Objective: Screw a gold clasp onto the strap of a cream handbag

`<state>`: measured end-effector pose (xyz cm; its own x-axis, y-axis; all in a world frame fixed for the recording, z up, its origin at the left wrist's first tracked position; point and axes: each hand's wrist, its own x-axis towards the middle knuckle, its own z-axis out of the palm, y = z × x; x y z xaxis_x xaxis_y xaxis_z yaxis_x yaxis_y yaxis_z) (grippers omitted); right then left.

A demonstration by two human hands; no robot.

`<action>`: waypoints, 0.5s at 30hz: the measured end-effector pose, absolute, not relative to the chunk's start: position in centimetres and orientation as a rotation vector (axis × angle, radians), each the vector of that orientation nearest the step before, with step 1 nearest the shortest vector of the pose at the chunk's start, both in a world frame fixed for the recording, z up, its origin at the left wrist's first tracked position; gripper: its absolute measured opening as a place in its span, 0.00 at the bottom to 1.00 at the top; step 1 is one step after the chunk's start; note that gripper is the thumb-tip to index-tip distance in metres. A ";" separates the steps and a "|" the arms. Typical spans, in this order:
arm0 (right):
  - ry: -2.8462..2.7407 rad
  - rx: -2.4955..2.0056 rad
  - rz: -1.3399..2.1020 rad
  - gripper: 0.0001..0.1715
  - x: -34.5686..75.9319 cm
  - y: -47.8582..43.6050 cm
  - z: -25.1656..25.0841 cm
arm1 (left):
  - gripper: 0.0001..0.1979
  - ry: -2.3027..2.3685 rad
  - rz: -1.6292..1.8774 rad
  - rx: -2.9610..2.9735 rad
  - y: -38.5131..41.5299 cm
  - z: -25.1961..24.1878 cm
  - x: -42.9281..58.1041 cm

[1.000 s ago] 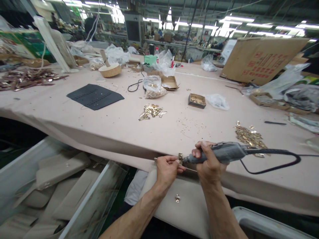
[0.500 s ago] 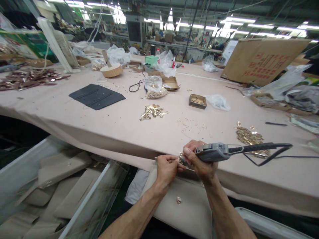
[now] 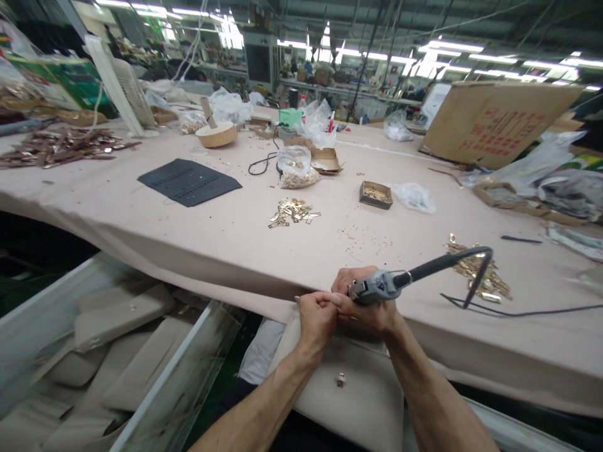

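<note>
A beige bag with a small gold clasp on its face lies on my lap against the table edge. At the bag's upper edge my left hand is closed, thumb and fingers pinched together; what they hold is hidden. Wrapped in my right hand is a grey electric screwdriver, its black cord rising to the right. The screwdriver's tip is hidden behind my fingers. The fingertips of both hands meet.
Gold metal plates lie in one pile mid-table and another at right. Beyond them stand a small box of tiny parts and a plastic bag. A bin at left holds several beige pieces.
The screwdriver and my right hand have shifted left and tilted, and the cord has swung left. The gold fitting seen between my hands is now covered by my fingers.
</note>
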<state>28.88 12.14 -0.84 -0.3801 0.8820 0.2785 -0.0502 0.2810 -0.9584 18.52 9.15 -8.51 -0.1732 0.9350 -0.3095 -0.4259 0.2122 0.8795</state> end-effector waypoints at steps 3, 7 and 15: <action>-1.580 -0.833 1.240 0.13 28.8 12.2 -1.2 | 0.04 1.154 1.336 0.583 9.1 -9.0 18.8; -1.439 -0.721 1.346 0.12 29.1 13.0 -1.3 | 0.03 1.132 1.328 0.569 9.1 -10.3 19.3; -0.728 -0.382 1.330 0.08 37.2 16.6 0.9 | 0.12 1.074 1.239 0.591 8.7 -9.9 18.7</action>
